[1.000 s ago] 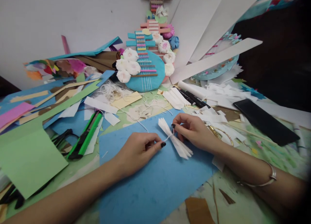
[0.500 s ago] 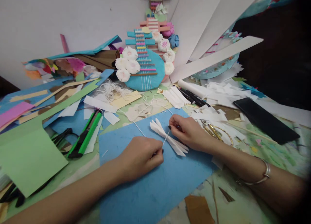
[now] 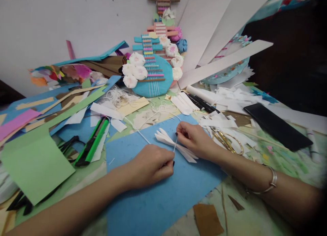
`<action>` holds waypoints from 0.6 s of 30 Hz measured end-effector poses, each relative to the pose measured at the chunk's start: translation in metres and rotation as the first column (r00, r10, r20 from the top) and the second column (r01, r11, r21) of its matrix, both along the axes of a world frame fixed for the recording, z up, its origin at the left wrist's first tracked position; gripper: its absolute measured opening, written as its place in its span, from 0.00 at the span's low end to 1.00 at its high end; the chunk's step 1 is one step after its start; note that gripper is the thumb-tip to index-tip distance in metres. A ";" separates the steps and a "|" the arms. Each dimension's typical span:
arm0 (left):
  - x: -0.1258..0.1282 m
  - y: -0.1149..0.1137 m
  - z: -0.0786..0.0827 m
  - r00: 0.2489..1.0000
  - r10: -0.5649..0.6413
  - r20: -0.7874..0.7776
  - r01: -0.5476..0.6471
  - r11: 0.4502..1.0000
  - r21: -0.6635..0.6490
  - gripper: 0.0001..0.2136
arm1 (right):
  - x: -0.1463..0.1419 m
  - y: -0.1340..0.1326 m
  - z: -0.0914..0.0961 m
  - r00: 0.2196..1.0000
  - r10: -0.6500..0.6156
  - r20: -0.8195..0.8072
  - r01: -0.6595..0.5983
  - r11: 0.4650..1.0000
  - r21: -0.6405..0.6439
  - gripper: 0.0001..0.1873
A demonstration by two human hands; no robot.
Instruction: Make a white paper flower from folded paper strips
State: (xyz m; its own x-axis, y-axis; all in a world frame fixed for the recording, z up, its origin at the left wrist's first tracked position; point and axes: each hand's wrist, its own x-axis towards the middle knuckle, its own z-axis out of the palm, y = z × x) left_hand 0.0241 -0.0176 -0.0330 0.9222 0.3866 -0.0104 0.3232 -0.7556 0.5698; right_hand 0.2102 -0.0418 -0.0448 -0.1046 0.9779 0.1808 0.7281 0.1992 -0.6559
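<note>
A pleated strip of white paper [image 3: 165,137], pinched narrow at its middle and fanned at both ends, lies on a blue sheet [image 3: 143,208]. White string [image 3: 175,144] crosses its waist, stretched between my two hands. My left hand [image 3: 153,164] is closed on the string on the near side of the paper, thumb and fingers pressed together. On the far side, my right hand [image 3: 194,138] pinches the other part of the string close to the paper. More string trails from behind my left hand toward a tangle of white string [image 3: 116,95]. Whether a knot sits at the waist cannot be seen.
Left of the blue sheet lie a green cutter knife [image 3: 93,142] and a green paper sheet [image 3: 38,161]. Gold-handled scissors [image 3: 227,142] and a black flat slab [image 3: 277,125] are on the right. A turquoise paper instrument with white flowers [image 3: 153,75] stands behind.
My left hand has shifted slightly right, and the string between my hands runs steeper. The paper strip has turned a little. Both hands keep their grip; the view has shifted slightly.
</note>
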 end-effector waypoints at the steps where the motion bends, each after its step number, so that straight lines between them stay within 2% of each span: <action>1: 0.000 0.000 -0.001 0.999 0.030 0.023 -0.030 0.999 -0.022 0.11 | 0.001 0.001 0.000 1.000 -0.017 -0.006 0.017 1.000 -0.005 0.03; 4: 0.000 -0.001 -0.005 0.975 0.194 0.113 -0.189 0.981 -0.048 0.12 | 0.003 0.002 0.004 0.997 -0.077 -0.019 0.076 0.997 -0.025 0.04; 6: -0.001 0.001 -0.007 0.933 0.324 0.156 -0.324 0.946 -0.027 0.12 | 0.003 -0.002 0.008 0.995 -0.095 0.006 0.095 0.995 -0.037 0.07; 8: -0.002 0.005 -0.008 0.891 0.421 0.172 -0.427 0.904 0.001 0.12 | 0.000 -0.010 0.012 0.989 -0.097 0.108 0.101 0.994 -0.039 0.10; 11: -0.005 0.012 -0.009 0.858 0.486 0.169 -0.501 0.863 0.063 0.07 | -0.006 -0.022 0.014 0.936 -0.093 0.339 0.098 0.995 0.003 0.17; 13: -0.007 0.015 -0.010 0.847 0.479 0.229 -0.518 0.842 0.154 0.04 | -0.009 -0.027 0.012 0.902 -0.064 0.426 0.052 0.998 0.041 0.15; 14: -0.007 0.015 -0.011 0.845 0.452 0.284 -0.516 0.829 0.216 0.07 | -0.009 -0.028 0.010 0.895 -0.044 0.443 0.017 0.998 0.065 0.12; 16: -0.008 0.015 -0.011 0.850 0.353 0.390 -0.490 0.801 0.343 0.14 | -0.008 -0.027 0.006 0.897 0.005 0.441 -0.065 0.990 0.121 0.07; 18: -0.009 0.014 -0.013 0.867 0.238 0.437 -0.436 0.786 0.438 0.17 | -0.006 -0.026 0.003 0.908 0.050 0.416 -0.144 0.970 0.197 0.06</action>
State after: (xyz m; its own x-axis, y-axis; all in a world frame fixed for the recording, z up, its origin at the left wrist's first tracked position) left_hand 0.0153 -0.0038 -0.0456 0.6337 0.5296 0.5639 0.4739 -0.8419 0.2581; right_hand 0.2045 -0.0677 -0.0416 -0.3066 0.8999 0.3101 0.8905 0.3862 -0.2403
